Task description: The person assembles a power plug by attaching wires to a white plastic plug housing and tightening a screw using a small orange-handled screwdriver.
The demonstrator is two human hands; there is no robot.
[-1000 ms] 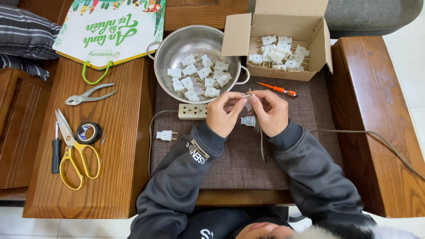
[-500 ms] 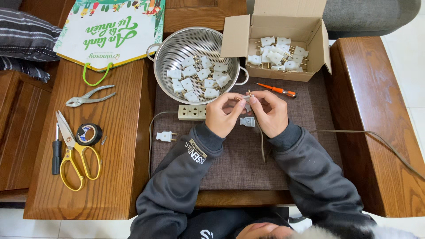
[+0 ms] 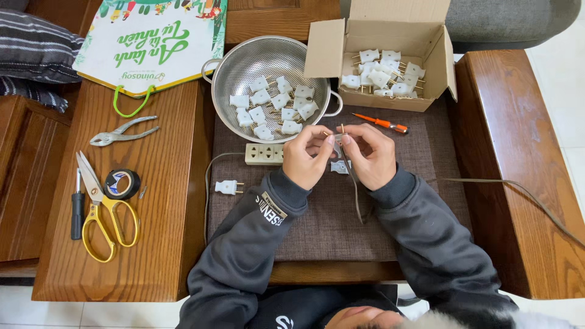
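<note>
hands at work over the brown mat: our left hand (image 3: pixel 306 159) and right hand (image 3: pixel 370 155) meet fingertip to fingertip, both closed in a pinch on a small white plug piece (image 3: pixel 337 141) with brass prongs, where the end of a thin brown cord (image 3: pixel 352 183) runs up between our wrists. just below our fingers a second white plug half (image 3: pixel 339 166) lies on the mat. we judge this plug only partly assembled. beyond our left hand, a metal colander (image 3: pixel 231 91) holds a loose heap of white plug shells; beyond our right, an open cardboard box (image 3: pixel 390 103) holds pronged plug parts, so plenty appears left. an orange screwdriver (image 3: pixel 381 123) lies just past our right hand, a power strip (image 3: pixel 264 153) beside our left, and a finished-looking white plug (image 3: pixel 227 187) farther left on the tabletop (image 3: pixel 164 201).
</note>
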